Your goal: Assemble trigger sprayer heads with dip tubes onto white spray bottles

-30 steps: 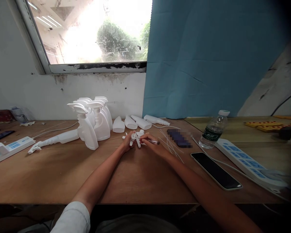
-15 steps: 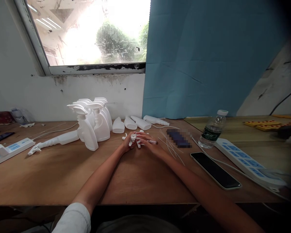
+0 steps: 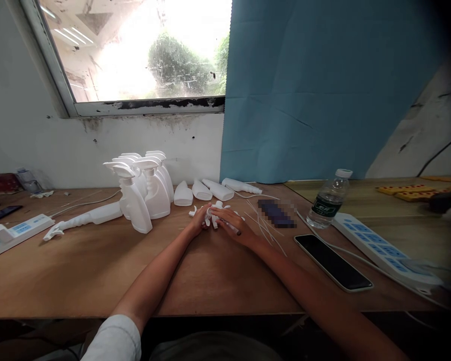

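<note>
My left hand (image 3: 199,220) is closed round a small white plastic part (image 3: 208,216) that looks like a spray trigger head. Close against it, my right hand (image 3: 233,222) has bent fingers meeting the part. A slim pen-like stick (image 3: 234,229) with a dark reddish end lies in my right hand, slanting toward me. More white trigger pieces (image 3: 218,205) lie just beyond and between the hands, partly covered by the fingers.
Several white spray bottles (image 3: 158,193) stand to the left, and one bottle (image 3: 93,215) lies flat. White bottle bodies (image 3: 202,190) lie behind my hands. Thin tubes (image 3: 263,225), a phone (image 3: 332,263), a water bottle (image 3: 326,203) and a power strip (image 3: 383,248) are on the right.
The round end of the white part has turned away and is now mostly covered by my fingers. The pen-like stick has swung from nearly level to slanting toward me.
</note>
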Demonstrator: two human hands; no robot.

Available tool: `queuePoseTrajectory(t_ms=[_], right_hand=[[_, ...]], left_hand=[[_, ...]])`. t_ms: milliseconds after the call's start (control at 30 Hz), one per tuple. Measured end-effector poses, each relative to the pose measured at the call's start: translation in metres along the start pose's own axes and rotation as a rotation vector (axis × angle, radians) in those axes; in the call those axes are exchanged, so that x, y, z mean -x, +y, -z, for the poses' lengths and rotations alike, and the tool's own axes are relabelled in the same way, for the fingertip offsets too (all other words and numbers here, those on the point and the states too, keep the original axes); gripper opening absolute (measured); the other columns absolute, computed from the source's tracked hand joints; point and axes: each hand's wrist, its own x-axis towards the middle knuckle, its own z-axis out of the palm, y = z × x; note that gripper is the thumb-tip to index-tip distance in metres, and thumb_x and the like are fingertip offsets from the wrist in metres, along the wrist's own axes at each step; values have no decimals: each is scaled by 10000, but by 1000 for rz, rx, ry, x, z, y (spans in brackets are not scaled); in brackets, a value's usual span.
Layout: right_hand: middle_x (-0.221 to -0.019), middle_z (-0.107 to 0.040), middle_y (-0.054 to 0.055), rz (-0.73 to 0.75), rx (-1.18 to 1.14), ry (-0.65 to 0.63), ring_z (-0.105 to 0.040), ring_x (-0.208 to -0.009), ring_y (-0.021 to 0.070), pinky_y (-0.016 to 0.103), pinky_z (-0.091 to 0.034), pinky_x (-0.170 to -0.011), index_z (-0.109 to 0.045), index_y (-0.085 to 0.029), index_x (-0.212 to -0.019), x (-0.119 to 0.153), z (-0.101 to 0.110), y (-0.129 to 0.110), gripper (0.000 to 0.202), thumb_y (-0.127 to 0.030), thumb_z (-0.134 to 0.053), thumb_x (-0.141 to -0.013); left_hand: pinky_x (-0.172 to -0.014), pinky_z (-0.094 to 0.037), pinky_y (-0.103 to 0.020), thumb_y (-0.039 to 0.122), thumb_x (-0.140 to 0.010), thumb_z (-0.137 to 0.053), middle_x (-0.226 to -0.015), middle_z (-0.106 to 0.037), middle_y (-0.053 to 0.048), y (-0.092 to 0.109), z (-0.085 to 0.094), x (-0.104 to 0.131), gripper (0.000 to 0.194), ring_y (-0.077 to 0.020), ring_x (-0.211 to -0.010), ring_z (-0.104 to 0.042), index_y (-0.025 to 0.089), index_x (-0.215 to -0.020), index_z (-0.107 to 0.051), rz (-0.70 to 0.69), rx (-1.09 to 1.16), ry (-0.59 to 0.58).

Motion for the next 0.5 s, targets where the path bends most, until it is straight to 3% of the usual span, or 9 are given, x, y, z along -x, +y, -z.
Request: queuePoseTrajectory(t_ms=[200, 333, 500], right_hand=[[-1123, -709, 85, -414, -144, 285, -671, -1007, 230, 380, -519, -903, -655, -206, -1197, -2, 13, 11, 372, -422, -494, -940], [-979, -734, 87, -551, -24, 347, -678, -937, 241, 377, -511, -858, -684, -190, -1107, 2, 27, 33, 412, -492, -486, -908], [-697, -715, 119, -743, -66, 370, -676, -679, 237, 333, -512, -672, -710, -130, -734, 11, 37, 56, 528, -604, -500, -835]], left_hand=[[-353, -138, -214, 641, -811, -497, -466, -431, 38, 3, 0, 4, 464, -62, -322, -305, 201, -689, -415, -83, -41, 118], [-373, -210, -201, 633, -800, -526, -527, -472, 49, 3, 4, 5, 442, -73, -368, -360, 208, -745, -421, -169, -128, 220], [-508, -328, -218, 555, -763, -638, -590, -513, 34, 10, 10, 14, 380, -114, -532, -463, 198, -739, -510, -309, -310, 274]])
